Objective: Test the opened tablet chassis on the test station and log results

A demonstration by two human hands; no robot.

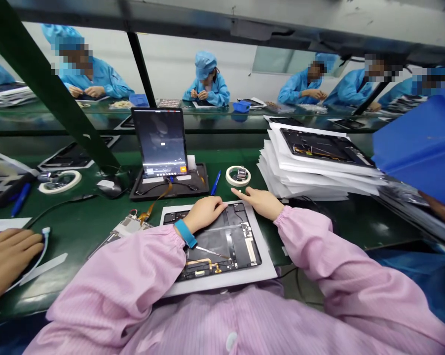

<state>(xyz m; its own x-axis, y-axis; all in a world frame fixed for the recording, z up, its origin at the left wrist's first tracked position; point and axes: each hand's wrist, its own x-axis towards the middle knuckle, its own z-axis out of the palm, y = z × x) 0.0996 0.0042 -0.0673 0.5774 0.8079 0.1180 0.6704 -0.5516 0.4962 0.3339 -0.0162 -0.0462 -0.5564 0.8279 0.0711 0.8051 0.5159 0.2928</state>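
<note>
Bench view, one station. The fingers (pixel 218 202) of the left hand (pixel 205 213) are curled, knuckles up, their tips resting on the far edge of the dark, opened tablet chassis with exposed boards and a gold flex cable (pixel 226 236). Whether they pinch anything small beneath cannot be told. The press appears to steady the chassis.

The right hand (pixel 261 202) grips nothing. Its index finger (pixel 239 192) is stretched out flat towards the left hand and the other fingers are loosely folded. It lies at the chassis's far right corner.

The chassis lies flat, inner face up, directly before the person. It sits on a white rectangular foam sheet (pixel 267 268), probably to cushion it against the green bench mat (pixel 355 222). A blue elastic wrist band (pixel 186 233) circles the left wrist at the pink sleeve's cuff.

Just beyond the hands lie a white tape roll (pixel 238 176) and a blue pen (pixel 215 183), within easy reach. Behind them a lit tablet (pixel 162 143) stands upright in a black cradle (pixel 196 185), facing the person.

To the right, a stack of white foam sheets bearing a further chassis (pixel 318 172) is piled. At far left a co-worker's hand (pixel 6 261) rests on separate work.
</note>
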